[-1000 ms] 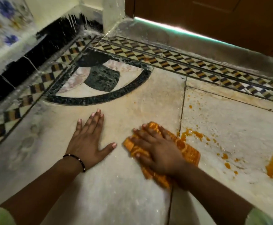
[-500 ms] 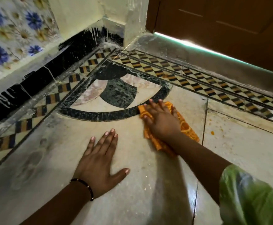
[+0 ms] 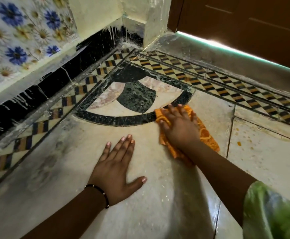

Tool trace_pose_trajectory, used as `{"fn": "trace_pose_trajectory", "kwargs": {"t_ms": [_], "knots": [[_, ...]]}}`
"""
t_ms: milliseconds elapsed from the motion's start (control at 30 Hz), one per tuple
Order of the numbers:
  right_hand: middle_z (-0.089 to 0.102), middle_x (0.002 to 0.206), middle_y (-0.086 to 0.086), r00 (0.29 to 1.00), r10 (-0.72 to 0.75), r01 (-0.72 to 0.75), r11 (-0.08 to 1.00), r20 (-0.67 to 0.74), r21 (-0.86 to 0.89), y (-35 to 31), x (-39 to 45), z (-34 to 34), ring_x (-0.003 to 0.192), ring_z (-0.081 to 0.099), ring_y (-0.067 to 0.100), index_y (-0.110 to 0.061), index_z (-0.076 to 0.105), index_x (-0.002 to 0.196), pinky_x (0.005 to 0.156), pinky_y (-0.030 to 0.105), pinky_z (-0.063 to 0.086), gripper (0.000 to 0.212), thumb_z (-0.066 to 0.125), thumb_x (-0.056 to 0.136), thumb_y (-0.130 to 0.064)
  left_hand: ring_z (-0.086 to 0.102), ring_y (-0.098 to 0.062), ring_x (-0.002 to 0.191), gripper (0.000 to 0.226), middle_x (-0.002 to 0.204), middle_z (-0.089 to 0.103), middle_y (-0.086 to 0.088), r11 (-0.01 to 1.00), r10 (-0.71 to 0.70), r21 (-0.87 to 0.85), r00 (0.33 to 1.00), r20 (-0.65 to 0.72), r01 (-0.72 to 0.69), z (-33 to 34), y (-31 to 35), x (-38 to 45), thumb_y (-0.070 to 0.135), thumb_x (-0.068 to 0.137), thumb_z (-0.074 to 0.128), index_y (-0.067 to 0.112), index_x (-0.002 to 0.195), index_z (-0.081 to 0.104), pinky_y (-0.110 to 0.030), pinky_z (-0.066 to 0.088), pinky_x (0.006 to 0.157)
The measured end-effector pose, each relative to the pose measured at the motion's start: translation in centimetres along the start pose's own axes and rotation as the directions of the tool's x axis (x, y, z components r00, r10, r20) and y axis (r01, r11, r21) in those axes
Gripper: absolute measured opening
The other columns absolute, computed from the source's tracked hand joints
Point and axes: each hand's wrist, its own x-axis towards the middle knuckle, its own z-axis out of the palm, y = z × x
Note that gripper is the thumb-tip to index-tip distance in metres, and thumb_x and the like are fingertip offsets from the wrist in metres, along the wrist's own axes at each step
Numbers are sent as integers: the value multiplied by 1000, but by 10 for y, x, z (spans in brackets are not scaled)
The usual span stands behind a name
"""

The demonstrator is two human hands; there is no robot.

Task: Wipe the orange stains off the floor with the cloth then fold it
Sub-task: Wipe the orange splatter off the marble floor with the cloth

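An orange patterned cloth (image 3: pixel 207 135) lies flat on the pale marble floor (image 3: pixel 158 213), its far corner over the dark curved inlay band. My right hand (image 3: pixel 178 126) presses down on the cloth with fingers spread, covering most of it. My left hand (image 3: pixel 118 168) rests flat on the bare floor to the near left, fingers apart, holding nothing. A few small orange stains (image 3: pixel 238 143) dot the slab to the right of the cloth; the rest of that slab is cut off by the frame edge and my sleeve.
A fan-shaped dark and pink inlay (image 3: pixel 135 99) fills the floor corner, framed by chequered border strips (image 3: pixel 209 80). A black skirting and flowered wall tiles (image 3: pixel 20 40) stand at the left. A brown door (image 3: pixel 244 23) with light under it closes the far side.
My right hand has slid the cloth away from the stained slab, forward and left to the dark inlay band. The view has swung left. My left hand stays planted.
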Motion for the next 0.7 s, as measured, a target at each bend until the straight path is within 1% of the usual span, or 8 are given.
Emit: {"fn": "trace_pose_trajectory", "kwargs": {"t_ms": [133,167,233,300,367,467,600,700], "knots": [[4,161,-9,973,228,-227,973,-44,31,-4,-55,1,147,-7,20,-35,12,152,116,52,-10,57,22,99,-53,7,-16,145,96,159,6,-2,1000,-7,-16,1000,-4,7,1,-1,-2,77,81,26,13,151,14,-46,8,113],[0,161,-9,975,219,-219,976,-29,9,-15,-67,4,147,-11,20,-33,7,153,115,51,-14,58,21,99,-52,8,-17,145,96,159,7,-2,1000,-9,-26,1000,-6,9,1,-1,-1,77,80,26,12,150,15,-46,9,113],[-8,160,-11,993,111,-110,994,32,-22,-37,-71,10,146,-18,20,-33,0,153,112,50,-18,59,17,99,-52,7,-16,145,96,159,7,-2,999,-8,-35,1000,-5,7,1,1,0,77,80,25,13,150,15,-46,8,113],[-7,160,-13,999,-22,23,999,44,-25,-46,-46,9,146,-17,18,-35,2,152,112,51,-17,58,16,99,-54,4,-15,146,95,159,5,-1,999,-6,-36,1000,-6,5,3,1,0,77,80,24,13,151,14,-46,8,113],[-2,160,-12,996,-77,78,997,34,-17,-38,-9,5,147,-11,18,-37,8,152,113,52,-13,57,17,99,-56,2,-16,146,96,159,2,0,1000,-4,-24,1000,-5,4,2,-2,0,77,80,24,14,151,12,-46,7,113],[6,161,-9,999,48,-48,999,-8,13,-12,21,1,148,-3,19,-37,13,152,114,55,-8,57,19,99,-56,2,-17,146,96,159,2,-1,1000,3,3,1000,-8,-3,2,-5,1,77,81,23,14,151,9,-46,7,113],[2,162,-2,969,245,-245,969,-7,43,-12,-1,5,147,-7,23,-31,4,153,113,58,-8,60,15,99,-54,5,-17,145,96,159,5,-3,1000,0,-9,1000,-6,0,1,-3,1,77,81,23,13,151,12,-45,6,114],[-6,161,-4,979,204,-205,977,8,57,-22,-50,8,146,-13,21,-32,-3,153,113,54,-15,61,11,98,-56,6,-16,145,97,158,6,-3,1000,-6,2,1000,-7,6,0,-2,1,78,80,20,13,151,12,-44,3,115]]}}
